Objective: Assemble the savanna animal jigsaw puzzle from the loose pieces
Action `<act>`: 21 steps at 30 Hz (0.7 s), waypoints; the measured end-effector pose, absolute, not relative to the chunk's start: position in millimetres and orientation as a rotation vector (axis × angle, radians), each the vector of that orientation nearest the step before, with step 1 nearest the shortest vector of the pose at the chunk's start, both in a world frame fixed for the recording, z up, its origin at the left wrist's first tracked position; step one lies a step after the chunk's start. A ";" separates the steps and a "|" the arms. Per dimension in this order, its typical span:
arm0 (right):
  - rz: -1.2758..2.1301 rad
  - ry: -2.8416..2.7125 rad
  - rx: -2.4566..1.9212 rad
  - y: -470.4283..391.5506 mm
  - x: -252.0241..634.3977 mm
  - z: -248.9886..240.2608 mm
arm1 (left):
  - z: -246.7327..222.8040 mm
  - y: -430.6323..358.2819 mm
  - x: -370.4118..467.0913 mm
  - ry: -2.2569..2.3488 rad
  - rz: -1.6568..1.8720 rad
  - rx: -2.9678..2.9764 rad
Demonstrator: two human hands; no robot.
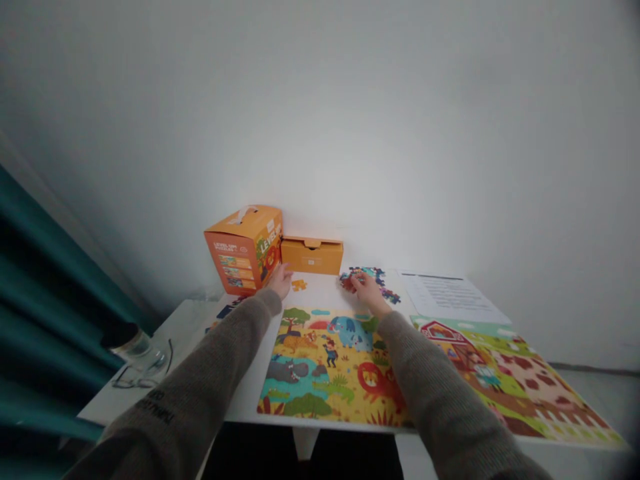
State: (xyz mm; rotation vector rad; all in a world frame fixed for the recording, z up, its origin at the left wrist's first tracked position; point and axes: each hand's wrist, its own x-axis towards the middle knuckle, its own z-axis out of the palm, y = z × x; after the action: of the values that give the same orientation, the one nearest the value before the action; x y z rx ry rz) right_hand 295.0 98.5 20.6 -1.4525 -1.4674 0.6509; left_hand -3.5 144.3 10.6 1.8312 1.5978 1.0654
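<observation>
White table [323,292], pale wall [400,133], teal curtain [30,267]: right hand [367,289] grasps puzzle pieces [347,281]; whether the left hand [281,281] grips anything is unclear.

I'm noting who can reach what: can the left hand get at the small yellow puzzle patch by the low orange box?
Likely yes. The left hand is right beside the small yellow puzzle patch, nothing visible stands between them, and the right hand is off to the other side.
</observation>
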 end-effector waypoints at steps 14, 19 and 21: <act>0.481 -1.580 -1.440 86.2 303.0 18.2 | -5.8 145.8 3.7 1.589 0.989 1.922; 0.579 -1.630 -1.300 75.0 296.6 26.1 | 0.9 143.7 8.3 1.447 1.075 1.846; 0.638 -1.662 -1.258 68.7 291.0 29.7 | 6.6 140.4 12.2 1.366 1.086 1.808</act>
State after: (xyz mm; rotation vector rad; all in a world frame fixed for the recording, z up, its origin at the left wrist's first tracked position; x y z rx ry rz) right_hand 291.0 68.7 29.7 -1.2581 -1.6617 0.6384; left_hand 12.2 140.4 6.6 1.8081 1.3657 1.0864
